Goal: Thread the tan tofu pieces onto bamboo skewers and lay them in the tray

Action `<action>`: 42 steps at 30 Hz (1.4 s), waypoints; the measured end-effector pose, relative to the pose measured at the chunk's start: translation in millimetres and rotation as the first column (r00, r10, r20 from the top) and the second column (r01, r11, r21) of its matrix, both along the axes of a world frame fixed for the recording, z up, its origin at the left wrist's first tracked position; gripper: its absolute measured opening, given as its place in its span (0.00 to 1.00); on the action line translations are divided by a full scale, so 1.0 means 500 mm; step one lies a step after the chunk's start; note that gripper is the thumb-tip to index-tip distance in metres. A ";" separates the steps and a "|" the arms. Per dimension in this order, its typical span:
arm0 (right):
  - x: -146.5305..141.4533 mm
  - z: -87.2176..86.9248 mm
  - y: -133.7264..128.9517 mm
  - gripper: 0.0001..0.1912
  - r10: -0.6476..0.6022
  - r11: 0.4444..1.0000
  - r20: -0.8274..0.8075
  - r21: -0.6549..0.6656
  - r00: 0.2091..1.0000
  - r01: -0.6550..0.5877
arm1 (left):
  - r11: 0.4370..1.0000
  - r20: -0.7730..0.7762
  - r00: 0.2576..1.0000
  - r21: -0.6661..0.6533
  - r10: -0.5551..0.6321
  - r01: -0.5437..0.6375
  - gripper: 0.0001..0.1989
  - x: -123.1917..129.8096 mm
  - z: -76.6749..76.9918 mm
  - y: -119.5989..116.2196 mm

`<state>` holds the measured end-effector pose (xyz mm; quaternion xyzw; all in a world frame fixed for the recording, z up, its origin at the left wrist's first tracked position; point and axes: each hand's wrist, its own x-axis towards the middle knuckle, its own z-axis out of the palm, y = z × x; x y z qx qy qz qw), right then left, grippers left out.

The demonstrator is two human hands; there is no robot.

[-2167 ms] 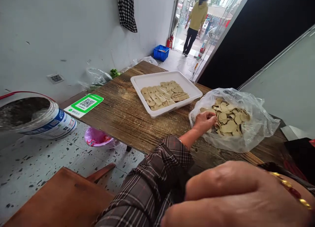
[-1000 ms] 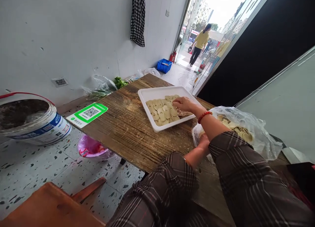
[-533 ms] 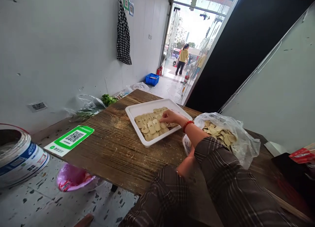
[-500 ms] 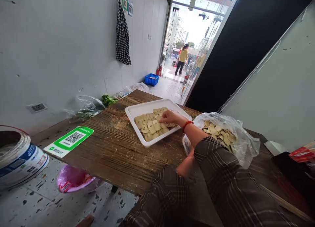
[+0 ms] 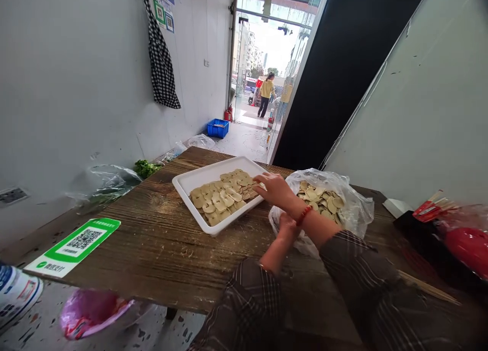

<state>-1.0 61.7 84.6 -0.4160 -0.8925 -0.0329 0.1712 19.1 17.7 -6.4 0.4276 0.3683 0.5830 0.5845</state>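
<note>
A white tray [image 5: 211,230] on the wooden table holds overlapping rows of thin, pale tan round slices [image 5: 219,201]. My right hand [image 5: 275,189], with a red bead bracelet at the wrist, hovers at the tray's right edge. Its fingers are loosely bent and apart, with nothing visible in them. Beneath that wrist, my left hand [image 5: 287,226] is at the near left side of a clear plastic bag [image 5: 356,209]; its fingers are mostly hidden. Loose slices [image 5: 322,201] of the same kind fill the open bag.
A green QR code card [image 5: 82,242] lies at the table's left edge. Thin sticks [image 5: 429,286] rest at the right, near a black box [image 5: 414,229] and a red bag [image 5: 468,247]. Below the table are a pink bag [image 5: 91,315] and a bucket [image 5: 19,292]. A person [image 5: 266,94] stands outside the doorway.
My right hand has drawn back from the slices to the tray's right edge, its fingers spreading from a pinch. My left hand shows more now. The camera view has turned right.
</note>
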 end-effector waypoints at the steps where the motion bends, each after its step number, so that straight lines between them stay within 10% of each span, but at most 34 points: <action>1: 0.036 -0.005 -0.017 0.14 -0.011 0.999 -0.073 0.041 0.997 0.014 | 1.000 0.000 1.000 -0.006 -0.003 0.003 0.11 0.002 -0.006 0.002; 7: 0.332 -0.079 -0.125 0.14 -0.155 0.972 -0.389 0.106 0.908 0.212 | 0.997 -0.015 1.000 -0.076 -0.013 0.012 0.04 -0.007 -0.034 -0.004; 15: 0.642 -0.295 -0.245 0.25 -0.496 0.868 -0.110 -0.101 0.861 0.487 | 0.997 -0.066 0.998 -0.077 -0.005 0.000 0.03 -0.013 -0.034 0.003; 21: 0.653 -0.355 -0.281 0.26 -0.473 0.881 -0.113 -0.051 0.874 0.471 | 0.999 -0.102 0.995 -0.039 0.000 -0.004 0.05 -0.016 -0.040 0.004; 30: 0.628 -0.312 -0.327 0.13 -0.334 0.941 -0.279 -0.045 0.900 0.335 | 0.993 -0.251 0.968 0.111 0.001 0.028 0.08 -0.012 -0.033 -0.002; 42: 0.598 -0.256 -0.351 0.14 -0.456 0.887 -0.035 0.056 0.889 0.457 | 0.943 -0.466 0.855 0.326 0.227 -0.072 0.12 0.015 -0.014 -0.030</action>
